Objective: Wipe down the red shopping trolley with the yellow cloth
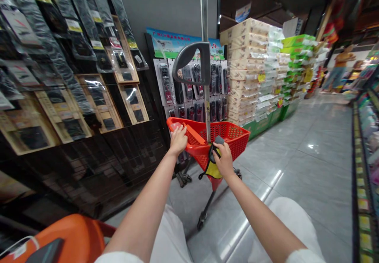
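A red shopping cart (238, 138) on wheels stands in front of me. My left hand (178, 138) lies on the near left rim of the cart by its handle, fingers spread. At the cart's near right side, my right hand (224, 158) is closed on a black and yellow pouch (213, 169) that hangs over the rim, with a dark grey piece above it. A metal pole (204, 14) with a grey loop handle (177, 64) rises from the cart between my hands.
Packaged goods hang on the left wall (103, 97). Stacked boxes (244, 71) stand beyond the cart. An orange stool (68, 239) is at the lower left. Shelves (367, 156) line the right side; a person (339, 69) stands far down the aisle.
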Tool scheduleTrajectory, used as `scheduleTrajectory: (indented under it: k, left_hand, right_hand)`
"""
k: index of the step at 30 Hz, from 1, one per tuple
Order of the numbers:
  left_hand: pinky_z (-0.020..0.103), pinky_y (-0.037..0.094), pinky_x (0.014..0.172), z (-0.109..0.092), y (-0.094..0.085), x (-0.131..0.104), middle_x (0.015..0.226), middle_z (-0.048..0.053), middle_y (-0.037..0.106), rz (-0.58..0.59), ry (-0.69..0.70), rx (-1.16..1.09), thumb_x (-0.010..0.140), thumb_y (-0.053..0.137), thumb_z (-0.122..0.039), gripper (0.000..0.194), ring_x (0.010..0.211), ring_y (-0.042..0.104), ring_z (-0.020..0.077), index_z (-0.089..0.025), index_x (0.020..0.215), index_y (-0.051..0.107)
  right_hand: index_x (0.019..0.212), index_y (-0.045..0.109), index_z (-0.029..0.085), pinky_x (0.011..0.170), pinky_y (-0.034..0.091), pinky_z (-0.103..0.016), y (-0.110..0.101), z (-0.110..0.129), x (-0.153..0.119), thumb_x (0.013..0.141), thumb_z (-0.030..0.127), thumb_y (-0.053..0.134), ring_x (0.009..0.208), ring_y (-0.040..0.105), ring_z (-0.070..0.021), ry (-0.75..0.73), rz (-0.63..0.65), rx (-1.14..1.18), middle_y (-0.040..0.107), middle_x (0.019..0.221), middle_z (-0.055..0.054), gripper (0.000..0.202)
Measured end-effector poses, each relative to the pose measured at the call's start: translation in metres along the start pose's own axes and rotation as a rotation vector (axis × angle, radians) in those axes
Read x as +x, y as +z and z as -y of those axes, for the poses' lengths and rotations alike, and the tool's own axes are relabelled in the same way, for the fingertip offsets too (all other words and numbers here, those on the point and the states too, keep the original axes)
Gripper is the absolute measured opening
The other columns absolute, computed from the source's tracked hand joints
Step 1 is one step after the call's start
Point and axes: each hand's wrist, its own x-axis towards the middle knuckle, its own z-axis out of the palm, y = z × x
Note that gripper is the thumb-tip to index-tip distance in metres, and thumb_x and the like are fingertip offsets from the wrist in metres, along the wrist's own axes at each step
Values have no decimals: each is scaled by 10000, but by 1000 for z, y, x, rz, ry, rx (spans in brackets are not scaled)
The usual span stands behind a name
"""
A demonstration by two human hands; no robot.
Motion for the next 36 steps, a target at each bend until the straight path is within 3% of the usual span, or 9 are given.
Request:
scheduleTrajectory:
  k: [4, 9, 15, 19, 22, 26, 31, 34, 36]
  left_hand:
    - [511, 134, 1190, -7, 2, -3, 1536, 118, 355, 10, -2, 39, 837, 351, -151, 598, 1447, 264, 273, -114, 1425, 453]
    - [522, 131, 1187, -16, 7, -7, 1541, 127, 345, 15, -1, 60, 837, 351, -155, 602, 1446, 266, 275, -121, 1432, 440]
    - [574, 143, 1167, -38, 16, -17, 1541, 136, 347, 15, -1, 57, 824, 390, -170, 608, 1435, 281, 307, -151, 1430, 437]
    - [578, 165, 1159, -62, 16, -28, 1544, 169, 327, 24, -20, 86, 840, 387, -175, 593, 1433, 275, 325, -109, 1427, 430]
    - [537, 261, 1131, -75, 8, -32, 1475, 181, 439, -9, 21, 164, 853, 416, -221, 529, 1351, 389, 340, -104, 1359, 518]
    - [487, 386, 1043, -73, 2, -24, 1270, 134, 613, -82, 112, 217, 900, 393, -338, 408, 1199, 513, 321, -190, 1115, 706]
    - [495, 212, 1167, -59, 13, -9, 1402, 64, 552, -5, 268, 226, 862, 397, -201, 439, 1353, 415, 278, -221, 1207, 669]
    - [498, 216, 1165, -58, 17, -7, 1347, 63, 602, 12, 295, 239, 850, 388, -175, 446, 1336, 447, 274, -210, 1186, 679]
    - [493, 227, 1161, -59, 17, -7, 1326, 77, 616, 4, 308, 249, 849, 384, -170, 443, 1330, 454, 280, -188, 1174, 685]
  right_hand:
    - [1108, 595, 194, 938, 469, -410, 0, 10, -3, 891, 316, 503, 1046, 559, -230, 190, -137, -20, 474, 1106, -101, 266]
    - [1123, 585, 230, 931, 470, -397, -7, 31, -5, 904, 352, 506, 1126, 537, -242, 45, 3, 21, 537, 1108, -94, 262]
    - [1222, 534, 185, 970, 444, -425, -25, 8, -2, 847, 341, 585, 1099, 545, -242, 187, -229, 77, 568, 1132, -116, 409]
    - [1095, 641, 193, 1012, 421, -435, -38, -1, 4, 853, 327, 573, 1112, 524, -235, 153, -242, 42, 517, 1115, -108, 286]
    - [1072, 649, 197, 1008, 427, -445, -48, 2, 6, 884, 318, 529, 1098, 532, -229, 142, -248, 61, 539, 1104, -106, 254]
    - [1121, 628, 211, 999, 438, -457, -59, 10, -1, 863, 379, 582, 1131, 527, -249, 77, -180, 41, 559, 1138, -107, 311]
    - [1100, 652, 234, 987, 457, -446, -63, 5, -10, 859, 355, 593, 1109, 550, -247, 39, -137, 37, 577, 1105, -93, 277]
    - [1107, 661, 234, 971, 466, -425, -61, 6, -12, 896, 311, 529, 1074, 564, -231, 78, -184, 41, 588, 1064, -87, 261]
    - [1133, 661, 246, 975, 463, -408, -60, 9, -12, 892, 296, 540, 1091, 561, -227, 13, -139, 48, 586, 1101, -88, 274]
